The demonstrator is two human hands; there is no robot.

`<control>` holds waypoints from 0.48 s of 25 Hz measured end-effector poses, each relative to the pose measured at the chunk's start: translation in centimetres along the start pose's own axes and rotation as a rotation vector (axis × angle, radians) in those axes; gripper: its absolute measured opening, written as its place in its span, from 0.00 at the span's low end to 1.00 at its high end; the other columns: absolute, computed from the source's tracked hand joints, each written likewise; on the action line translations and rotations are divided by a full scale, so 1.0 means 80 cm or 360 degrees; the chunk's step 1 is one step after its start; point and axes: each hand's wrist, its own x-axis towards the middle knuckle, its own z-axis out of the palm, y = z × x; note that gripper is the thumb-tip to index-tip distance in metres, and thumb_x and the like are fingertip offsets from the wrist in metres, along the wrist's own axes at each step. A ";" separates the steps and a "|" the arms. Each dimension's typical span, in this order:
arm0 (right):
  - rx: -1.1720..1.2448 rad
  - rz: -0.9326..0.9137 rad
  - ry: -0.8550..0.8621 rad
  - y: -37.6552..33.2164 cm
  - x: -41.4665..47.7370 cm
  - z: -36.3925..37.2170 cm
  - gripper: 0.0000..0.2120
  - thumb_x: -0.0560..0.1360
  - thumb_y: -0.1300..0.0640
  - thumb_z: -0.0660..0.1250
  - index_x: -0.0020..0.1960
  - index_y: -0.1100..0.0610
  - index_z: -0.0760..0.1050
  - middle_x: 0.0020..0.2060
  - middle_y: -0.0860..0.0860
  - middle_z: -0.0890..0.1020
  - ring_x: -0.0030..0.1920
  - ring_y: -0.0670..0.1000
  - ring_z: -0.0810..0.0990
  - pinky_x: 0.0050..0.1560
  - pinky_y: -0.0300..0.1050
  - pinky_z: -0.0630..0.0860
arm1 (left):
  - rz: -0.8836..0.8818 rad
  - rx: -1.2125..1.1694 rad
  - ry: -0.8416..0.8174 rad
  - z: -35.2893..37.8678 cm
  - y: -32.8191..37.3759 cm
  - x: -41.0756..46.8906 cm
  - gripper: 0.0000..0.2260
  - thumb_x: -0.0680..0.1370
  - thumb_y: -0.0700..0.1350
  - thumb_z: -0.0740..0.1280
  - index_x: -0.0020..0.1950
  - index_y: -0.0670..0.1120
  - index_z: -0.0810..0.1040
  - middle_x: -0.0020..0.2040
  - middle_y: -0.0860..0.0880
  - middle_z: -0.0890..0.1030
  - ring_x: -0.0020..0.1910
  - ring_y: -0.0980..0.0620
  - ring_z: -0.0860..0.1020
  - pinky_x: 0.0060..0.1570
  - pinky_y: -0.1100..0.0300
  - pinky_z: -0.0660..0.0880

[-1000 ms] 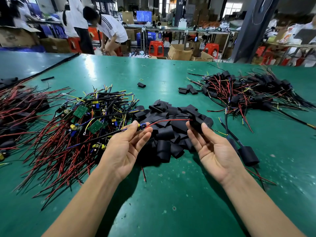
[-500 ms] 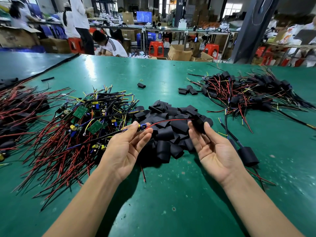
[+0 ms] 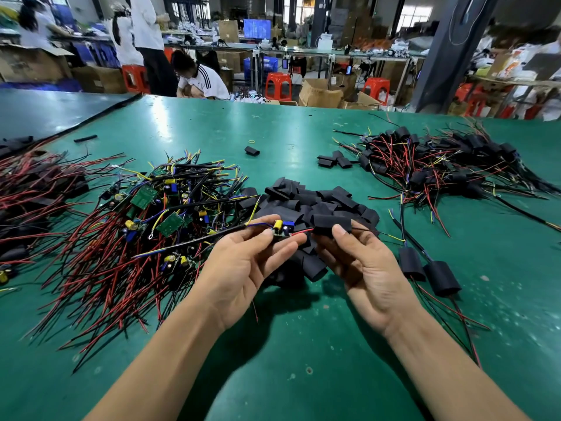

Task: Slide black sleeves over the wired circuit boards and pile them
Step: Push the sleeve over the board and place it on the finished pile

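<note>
Green matte table (image 3: pixel 303 360), left hand (image 3: pixel 243 268) pinching knobbly board (image 3: pixel 280 228) — right hand (image 3: pixel 364 265), flattened sleeve (image 3: pixel 331 224)

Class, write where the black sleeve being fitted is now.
In the head view, just right of centre: the black sleeve is pinched by the right hand, beside the circuit board in the left hand, over the sleeve pile.

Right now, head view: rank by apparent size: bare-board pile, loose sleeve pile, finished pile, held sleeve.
1. Bare-board pile, widest spread.
2. Finished pile; farther off, so true rank unsure.
3. Loose sleeve pile.
4. Held sleeve, smallest.
</note>
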 end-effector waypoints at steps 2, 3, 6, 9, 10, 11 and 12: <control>-0.0039 0.0003 -0.0066 0.006 -0.003 0.004 0.23 0.68 0.62 0.72 0.62 0.62 0.74 0.55 0.60 0.84 0.49 0.53 0.85 0.54 0.46 0.82 | 0.0052 0.0104 0.0019 0.000 -0.003 0.000 0.08 0.80 0.34 0.62 0.57 0.38 0.78 0.49 0.36 0.84 0.44 0.43 0.86 0.39 0.59 0.82; -0.0052 0.0000 -0.0092 0.008 -0.005 0.006 0.23 0.68 0.63 0.72 0.62 0.63 0.74 0.54 0.59 0.84 0.49 0.52 0.85 0.54 0.46 0.82 | 0.0076 0.0157 0.0027 0.000 -0.004 0.000 0.09 0.78 0.36 0.64 0.57 0.39 0.79 0.49 0.38 0.85 0.42 0.45 0.86 0.37 0.59 0.82; -0.0096 -0.0033 -0.0089 0.008 -0.008 0.009 0.23 0.67 0.63 0.73 0.61 0.64 0.75 0.51 0.59 0.85 0.48 0.52 0.85 0.52 0.44 0.82 | 0.0095 0.0251 0.0039 -0.003 -0.004 0.000 0.13 0.71 0.42 0.69 0.55 0.42 0.80 0.47 0.42 0.86 0.37 0.49 0.85 0.34 0.60 0.82; -0.0099 -0.0078 -0.0067 0.007 -0.009 0.011 0.25 0.67 0.63 0.73 0.62 0.66 0.74 0.52 0.61 0.85 0.49 0.54 0.85 0.54 0.45 0.82 | 0.0077 0.0298 0.0027 -0.005 -0.006 0.001 0.15 0.68 0.45 0.72 0.53 0.44 0.80 0.47 0.44 0.86 0.37 0.50 0.85 0.32 0.61 0.80; -0.0097 -0.0081 -0.0065 0.007 -0.010 0.012 0.25 0.67 0.64 0.73 0.63 0.67 0.74 0.52 0.61 0.85 0.49 0.54 0.85 0.54 0.45 0.82 | 0.0073 0.0306 0.0024 -0.006 -0.007 0.001 0.15 0.67 0.45 0.72 0.53 0.44 0.80 0.47 0.44 0.86 0.37 0.50 0.85 0.32 0.61 0.80; -0.0095 -0.0081 -0.0066 0.007 -0.010 0.012 0.26 0.67 0.64 0.72 0.63 0.68 0.73 0.53 0.61 0.85 0.50 0.54 0.85 0.54 0.45 0.82 | 0.0070 0.0315 0.0021 -0.007 -0.007 0.002 0.15 0.67 0.46 0.72 0.53 0.44 0.80 0.47 0.44 0.86 0.37 0.51 0.85 0.32 0.62 0.80; -0.0092 -0.0077 -0.0072 0.006 -0.011 0.012 0.26 0.67 0.63 0.73 0.64 0.68 0.73 0.53 0.61 0.85 0.51 0.55 0.85 0.55 0.45 0.82 | 0.0065 0.0324 0.0015 -0.008 -0.007 0.003 0.15 0.68 0.46 0.72 0.53 0.44 0.80 0.47 0.44 0.86 0.36 0.51 0.85 0.32 0.62 0.80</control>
